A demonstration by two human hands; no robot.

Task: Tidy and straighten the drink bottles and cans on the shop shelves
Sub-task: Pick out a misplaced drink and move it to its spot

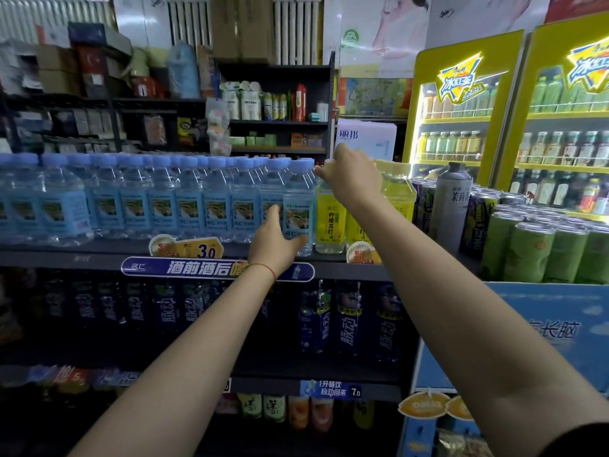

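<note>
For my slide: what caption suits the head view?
Both hands straighten bottles on a shop shelf.

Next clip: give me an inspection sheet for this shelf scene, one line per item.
Surface: dark shelf with price tags on its edge.
Job's things: blue bottles in a row; yellow bottles beside them; green cans at right.
Clutter: grey spray can among the cans.
Hands: left hand touches the end blue bottle low down; right hand is at a yellow bottle's top, grip hidden.
Cables: nothing seen.
Surroundings: lit yellow fridges, boxes above.
</note>
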